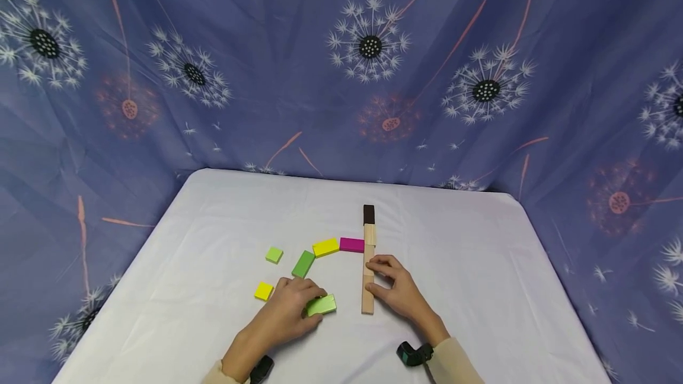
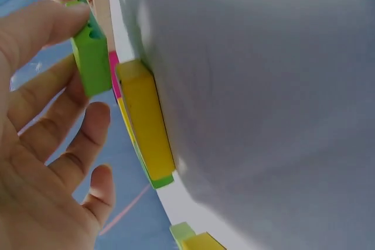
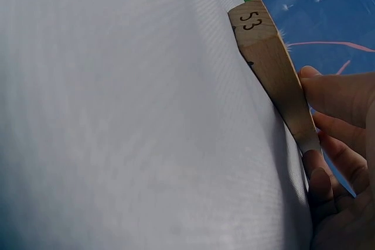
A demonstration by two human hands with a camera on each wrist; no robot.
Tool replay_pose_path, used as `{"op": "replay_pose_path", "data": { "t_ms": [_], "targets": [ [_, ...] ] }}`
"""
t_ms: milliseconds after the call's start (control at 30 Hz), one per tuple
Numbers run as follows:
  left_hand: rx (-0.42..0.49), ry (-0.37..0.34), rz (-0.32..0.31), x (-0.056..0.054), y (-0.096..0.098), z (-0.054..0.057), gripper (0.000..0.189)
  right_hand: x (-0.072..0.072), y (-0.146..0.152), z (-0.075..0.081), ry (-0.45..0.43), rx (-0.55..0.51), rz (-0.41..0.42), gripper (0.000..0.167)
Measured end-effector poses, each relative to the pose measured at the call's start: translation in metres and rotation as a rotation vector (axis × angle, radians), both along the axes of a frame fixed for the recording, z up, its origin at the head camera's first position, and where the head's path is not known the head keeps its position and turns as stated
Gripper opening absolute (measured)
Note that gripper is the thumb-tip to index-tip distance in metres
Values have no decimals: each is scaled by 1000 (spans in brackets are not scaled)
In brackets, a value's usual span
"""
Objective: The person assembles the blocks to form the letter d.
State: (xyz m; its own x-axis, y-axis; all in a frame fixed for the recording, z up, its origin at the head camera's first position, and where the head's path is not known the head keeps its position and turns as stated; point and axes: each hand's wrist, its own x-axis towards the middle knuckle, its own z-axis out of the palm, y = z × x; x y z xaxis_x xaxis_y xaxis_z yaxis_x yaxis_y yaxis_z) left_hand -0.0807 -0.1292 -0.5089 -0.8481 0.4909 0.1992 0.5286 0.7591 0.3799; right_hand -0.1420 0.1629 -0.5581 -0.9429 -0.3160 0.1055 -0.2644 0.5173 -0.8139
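My left hand [image 1: 292, 308] pinches a light green block [image 1: 322, 305] between thumb and fingers, close over the cloth. Beyond it, a green block [image 1: 303, 264], a yellow block [image 1: 326, 248] and a magenta block [image 1: 352, 245] form a curve. Another yellow block [image 2: 143, 124] appears in the left wrist view, hidden behind the left hand from the head. The magenta end meets a straight row of wooden blocks [image 1: 368, 298]. Thumb and fingertips of my right hand [image 1: 397, 289] rest on this row. Its near block bears "53" in the right wrist view.
A dark brown block [image 1: 369, 214] tops the far end of the wooden row. Two small square blocks, one light green [image 1: 274, 255] and one yellow [image 1: 264, 291], lie left of the curve. White cloth [image 1: 480, 265] covers the table, with a blue dandelion-print curtain [image 1: 299, 76] behind.
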Motion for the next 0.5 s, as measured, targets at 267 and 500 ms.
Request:
{"op": "replay_pose_path", "data": {
  "t_ms": [267,500],
  "targets": [
    [-1,-51,-67,-1,8,-2,30,1,1,0,-2,10,-1,44],
    [-41,-35,-92,-3,8,-6,29,1,0,0,-14,4,-3,44]
  ]
}}
